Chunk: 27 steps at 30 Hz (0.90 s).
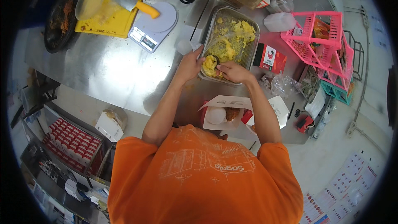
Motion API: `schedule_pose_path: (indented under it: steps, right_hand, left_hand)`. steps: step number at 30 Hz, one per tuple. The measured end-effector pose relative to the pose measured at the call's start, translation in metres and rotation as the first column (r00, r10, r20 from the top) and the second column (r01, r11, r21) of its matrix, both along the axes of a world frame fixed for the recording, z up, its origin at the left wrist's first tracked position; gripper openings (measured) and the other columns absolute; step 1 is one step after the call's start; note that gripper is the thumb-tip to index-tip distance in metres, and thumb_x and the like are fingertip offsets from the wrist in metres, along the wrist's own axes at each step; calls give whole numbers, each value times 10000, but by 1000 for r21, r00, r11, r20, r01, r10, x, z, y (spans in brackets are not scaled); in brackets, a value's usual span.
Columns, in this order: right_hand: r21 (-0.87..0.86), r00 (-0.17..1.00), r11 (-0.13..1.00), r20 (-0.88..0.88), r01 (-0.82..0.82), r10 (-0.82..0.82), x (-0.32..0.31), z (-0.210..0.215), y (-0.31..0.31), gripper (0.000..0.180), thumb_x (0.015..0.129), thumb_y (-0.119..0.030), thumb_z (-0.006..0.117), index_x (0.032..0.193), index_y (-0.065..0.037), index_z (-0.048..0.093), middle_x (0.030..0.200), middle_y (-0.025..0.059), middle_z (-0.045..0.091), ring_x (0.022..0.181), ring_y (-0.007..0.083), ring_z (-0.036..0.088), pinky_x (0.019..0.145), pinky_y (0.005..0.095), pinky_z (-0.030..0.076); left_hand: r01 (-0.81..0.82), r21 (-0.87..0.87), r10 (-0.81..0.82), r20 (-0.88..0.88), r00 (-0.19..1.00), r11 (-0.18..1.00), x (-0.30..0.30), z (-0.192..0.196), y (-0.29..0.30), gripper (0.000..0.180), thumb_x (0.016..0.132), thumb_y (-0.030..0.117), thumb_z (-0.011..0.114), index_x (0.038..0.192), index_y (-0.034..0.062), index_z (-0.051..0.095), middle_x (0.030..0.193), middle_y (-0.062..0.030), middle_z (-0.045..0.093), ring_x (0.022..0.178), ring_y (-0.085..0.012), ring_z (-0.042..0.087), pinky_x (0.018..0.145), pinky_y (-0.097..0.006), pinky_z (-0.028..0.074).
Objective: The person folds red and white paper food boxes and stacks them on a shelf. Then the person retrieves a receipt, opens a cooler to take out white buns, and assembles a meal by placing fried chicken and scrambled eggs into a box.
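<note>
Steel bench (112,70) fills our view; at one o'clock, our left hand (190,64) grips the metal tray (253,45) rim, while our right hand (233,71) pinches yellow food (210,63) inside it.

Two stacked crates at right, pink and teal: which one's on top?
The pink crate sits on top, holding packets; the teal crate lies beneath it, nearer the table edge.

Both hands (211,67) scoop yellow food (232,37) from tray (253,54).
</note>
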State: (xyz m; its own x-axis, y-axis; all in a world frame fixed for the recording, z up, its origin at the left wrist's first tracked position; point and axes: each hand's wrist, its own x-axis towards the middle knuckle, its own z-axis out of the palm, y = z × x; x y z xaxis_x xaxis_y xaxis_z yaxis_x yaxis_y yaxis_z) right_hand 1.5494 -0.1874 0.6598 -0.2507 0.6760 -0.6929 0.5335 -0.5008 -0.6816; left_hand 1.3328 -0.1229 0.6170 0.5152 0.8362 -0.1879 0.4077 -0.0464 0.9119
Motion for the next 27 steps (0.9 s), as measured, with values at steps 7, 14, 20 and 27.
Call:
schedule_pose_path:
  steps: [7, 14, 20, 27]
  right_hand:
    - [-357, 871, 872, -236, 334, -430, 16, 20, -23, 354, 1057, -399, 415, 956, -98, 573, 560, -65, 346, 442, 54, 260, 406, 240, 198]
    - [130, 972, 967, -123, 218, -202, 16, 19, -48, 370, 1053, -366, 442, 886, -74, 595, 586, -61, 383, 509, 48, 306, 466, 227, 258]
    - [89, 898, 898, -145, 430, -416, 27, 99, -103, 343, 1048, -327, 448, 870, -84, 612, 624, -79, 403, 560, 35, 332, 498, 212, 273]
    - [399, 837, 902, 428, 164, -341, -75, 58, -254, 268, 1004, -226, 444, 1118, -47, 608, 805, 157, 606, 765, 316, 614, 671, 438, 494]
  left_hand:
    - [-83, 8, 84, -122, 989, 996, -2, 4, -19, 771, 781, 454, 765, 1379, 30, 525, 1129, -281, 636, 1051, -395, 643, 897, -454, 503]
    - [-135, 28, 137, -275, 952, 991, 19, 31, -25, 948, 678, 603, 792, 1378, 22, 525, 1125, -268, 649, 1033, -404, 647, 884, -463, 515]
    - [-158, 117, 182, -243, 953, 981, -12, 78, -38, 776, 760, 506, 758, 1342, 31, 562, 1122, -264, 661, 1045, -386, 650, 890, -442, 517]
    - [7, -56, -29, -407, 913, 998, -86, 57, -110, 534, 840, 320, 698, 1282, 31, 613, 1128, -274, 660, 1041, -415, 646, 908, -431, 513]
